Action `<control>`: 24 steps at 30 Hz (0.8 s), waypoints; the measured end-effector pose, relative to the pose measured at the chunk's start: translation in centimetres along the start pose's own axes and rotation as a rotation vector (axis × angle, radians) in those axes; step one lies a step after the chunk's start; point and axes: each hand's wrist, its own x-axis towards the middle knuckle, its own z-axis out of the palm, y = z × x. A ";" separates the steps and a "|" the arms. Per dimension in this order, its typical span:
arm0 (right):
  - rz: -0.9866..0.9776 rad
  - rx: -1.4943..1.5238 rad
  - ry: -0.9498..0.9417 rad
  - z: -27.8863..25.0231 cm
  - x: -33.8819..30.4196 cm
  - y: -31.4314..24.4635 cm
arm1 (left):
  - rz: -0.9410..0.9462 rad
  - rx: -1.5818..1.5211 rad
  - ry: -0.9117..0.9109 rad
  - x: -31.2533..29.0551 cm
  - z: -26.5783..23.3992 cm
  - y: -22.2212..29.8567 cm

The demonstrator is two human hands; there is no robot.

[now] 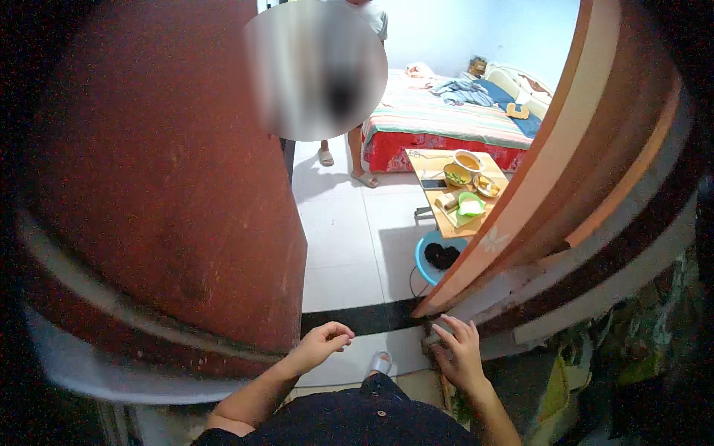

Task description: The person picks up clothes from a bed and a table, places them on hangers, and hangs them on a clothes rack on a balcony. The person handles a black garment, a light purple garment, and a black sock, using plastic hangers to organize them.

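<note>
Nearest to our right hand [460,352] is the orange-brown door frame [535,171], whose foot lies just beyond and a little left of the fingertips; its long axis runs from there steeply up and to the right. The right fingers are spread and released, holding nothing that we can see; we cannot tell whether they brush the frame. The brown door [186,163] fills our left side, its near edge just left of our left hand [326,348], the nearer of the two to it. The left fingers curl loosely, with nothing visible in them. The doorway gap lies ahead, between the hands, crossed by a dark threshold strip [364,318].

Beyond it we have pale floor tiles [335,260], a blue basin [422,264] with something dark inside, and a wooden desk [428,165] bearing bowls of food [467,160]. Behind that is a bed [401,115] with a striped cover. Another person [355,152], partly hidden by a blurred patch, stands left of the bed.
</note>
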 end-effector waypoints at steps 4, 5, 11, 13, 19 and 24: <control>0.030 0.099 0.024 1.1 8.3 5.5 | -0.055 0.022 0.101 6.2 -2.5 3.4; 0.001 0.149 0.017 1.6 10.2 6.8 | -0.060 0.054 0.119 7.6 -3.2 3.8; -0.039 0.135 -0.042 3.9 20.5 11.7 | -0.141 -0.028 0.199 16.4 -6.1 4.9; -0.012 0.116 -0.055 4.3 23.3 12.4 | -0.147 -0.003 0.181 19.1 -8.2 5.3; 0.127 0.096 -0.047 6.0 30.3 14.8 | -0.048 -0.015 0.131 31.4 -14.8 6.9; 0.272 0.077 0.002 7.1 35.4 17.0 | -0.055 0.132 -0.001 40.8 -18.3 10.9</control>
